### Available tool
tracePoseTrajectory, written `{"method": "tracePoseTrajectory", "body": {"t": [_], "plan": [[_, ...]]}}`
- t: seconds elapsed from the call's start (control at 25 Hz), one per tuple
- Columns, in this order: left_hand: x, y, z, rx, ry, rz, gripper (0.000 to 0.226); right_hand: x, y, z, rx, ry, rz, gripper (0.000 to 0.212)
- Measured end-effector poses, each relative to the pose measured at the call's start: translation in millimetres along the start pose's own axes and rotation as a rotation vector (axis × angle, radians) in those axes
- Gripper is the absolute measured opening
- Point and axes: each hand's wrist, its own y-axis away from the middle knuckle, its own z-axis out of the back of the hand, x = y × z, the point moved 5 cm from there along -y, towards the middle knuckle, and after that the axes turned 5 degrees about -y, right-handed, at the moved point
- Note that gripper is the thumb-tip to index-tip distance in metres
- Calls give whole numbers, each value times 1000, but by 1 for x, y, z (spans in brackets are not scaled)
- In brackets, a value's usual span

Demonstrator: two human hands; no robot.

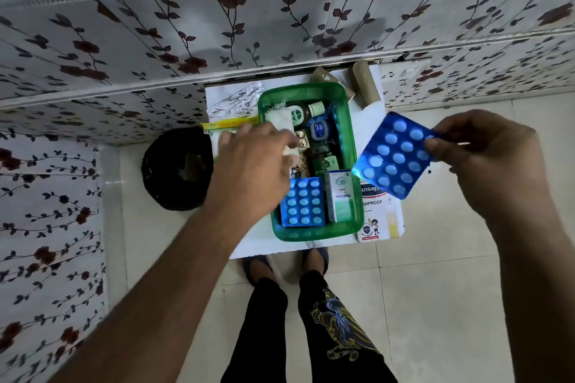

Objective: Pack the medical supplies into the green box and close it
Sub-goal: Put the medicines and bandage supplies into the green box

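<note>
The green box (351, 146) stands open on a small white table (267, 246). Inside lie a blue blister pack (303, 202), a white-green carton (340, 196), a dark Dettol bottle (303, 113), a small blue bottle (319, 130), white gauze (278, 121) and foil strips. My right hand (485, 158) pinches a second blue blister pack (393, 155) in the air, over the box's right rim. My left hand (255, 162) hovers over the box's left side, fingers curled around a small white item that I cannot make out.
A white Hansaplast box (378, 211) lies right of the green box. Silver foil strips (233, 101) and a yellow-green packet (217, 129) lie left of it. Cardboard rolls (365, 85) stand behind. A black bin (177, 168) sits on the floor at the left. My feet stand below the table.
</note>
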Motion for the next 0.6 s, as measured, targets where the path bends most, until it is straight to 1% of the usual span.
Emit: {"method": "tracePoseTrajectory", "body": {"t": [0.04, 0.08, 0.12, 0.16, 0.24, 0.32, 0.4, 0.6], "plan": [[18, 1, 9, -83, 125, 85, 18, 12, 3, -12, 48, -43, 28, 21], [37, 2, 11, -145, 241, 166, 16, 21, 7, -31, 126, -31, 42, 20], [52, 5, 9, -172, 323, 237, 15, 26, 13, -54, 217, 46, 58, 18], [65, 9, 3, -166, 363, 295, 15, 27, 20, -79, 298, 175, 96, 15], [78, 16, -11, -135, 394, 339, 15, 25, 29, -121, 399, 452, 228, 13], [85, 25, -21, -126, 407, 324, 16, 19, 31, -144, 433, 610, 333, 16], [92, 33, -29, -133, 388, 316, 17, 15, 31, -156, 438, 700, 383, 17], [101, 37, -34, -123, 398, 340, 18, 7, 39, -170, 347, 907, 450, 14]]}}
